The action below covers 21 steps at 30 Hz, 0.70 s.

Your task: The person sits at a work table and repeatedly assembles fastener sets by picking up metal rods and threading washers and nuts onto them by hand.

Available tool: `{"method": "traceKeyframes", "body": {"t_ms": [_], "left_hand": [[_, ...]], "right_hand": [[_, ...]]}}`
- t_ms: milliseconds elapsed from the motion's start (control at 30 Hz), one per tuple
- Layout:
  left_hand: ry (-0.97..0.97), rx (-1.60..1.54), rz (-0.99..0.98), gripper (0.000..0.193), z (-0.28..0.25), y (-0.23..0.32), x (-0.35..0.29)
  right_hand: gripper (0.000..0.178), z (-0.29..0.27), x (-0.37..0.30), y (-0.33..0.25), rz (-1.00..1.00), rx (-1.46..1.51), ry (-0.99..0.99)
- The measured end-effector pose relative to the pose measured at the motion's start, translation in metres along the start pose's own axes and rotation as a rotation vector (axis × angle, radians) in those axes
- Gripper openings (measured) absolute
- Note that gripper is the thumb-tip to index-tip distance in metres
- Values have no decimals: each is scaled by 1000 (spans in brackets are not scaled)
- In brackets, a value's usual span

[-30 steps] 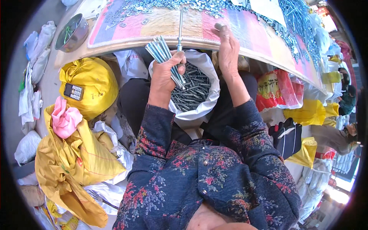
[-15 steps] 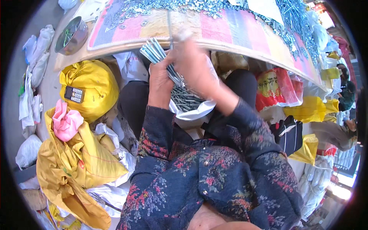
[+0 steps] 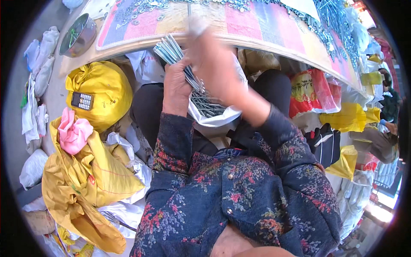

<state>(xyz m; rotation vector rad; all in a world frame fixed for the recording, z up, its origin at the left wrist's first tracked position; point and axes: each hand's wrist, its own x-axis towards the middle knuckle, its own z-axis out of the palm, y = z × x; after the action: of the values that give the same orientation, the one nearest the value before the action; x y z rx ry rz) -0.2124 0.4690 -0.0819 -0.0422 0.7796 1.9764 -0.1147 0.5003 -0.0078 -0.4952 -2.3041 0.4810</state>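
A bundle of long, thin metal bolts (image 3: 168,50) leans up and to the left, and my left hand (image 3: 176,83) is closed around its middle. Just right of the bundle is my right hand (image 3: 214,64), raised near the table edge. Motion smears its fingers, so whether it holds anything cannot be seen. Below both hands, between my knees, a white bag (image 3: 219,120) stands with its mouth spread. Many loose bolts (image 3: 207,105) lie inside it. My right forearm and hand cover part of the bag.
A striped tabletop (image 3: 244,25) carries scattered washers (image 3: 147,5) and piled bolts (image 3: 327,23). A metal bowl (image 3: 79,38) sits at its left. To my left is a yellow bundle (image 3: 113,96) with a phone (image 3: 82,101) on it; to my right, a red bag (image 3: 305,92). Another person (image 3: 385,124) is far right.
My left hand and the bundle have shifted slightly left. My right hand has moved a little left and up, blurred in both frames. The whole view has tilted slightly.
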Motion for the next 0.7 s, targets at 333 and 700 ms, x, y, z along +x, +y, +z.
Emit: {"method": "traceKeyframes", "body": {"t_ms": [333,700], "left_hand": [[-246,69,-81,19,-26,14,-12],[-139,662,248,15,-19,37,-20]], "right_hand": [[42,0,-1,44,296,612,95],[32,-1,-28,73,165,446,-255]]}}
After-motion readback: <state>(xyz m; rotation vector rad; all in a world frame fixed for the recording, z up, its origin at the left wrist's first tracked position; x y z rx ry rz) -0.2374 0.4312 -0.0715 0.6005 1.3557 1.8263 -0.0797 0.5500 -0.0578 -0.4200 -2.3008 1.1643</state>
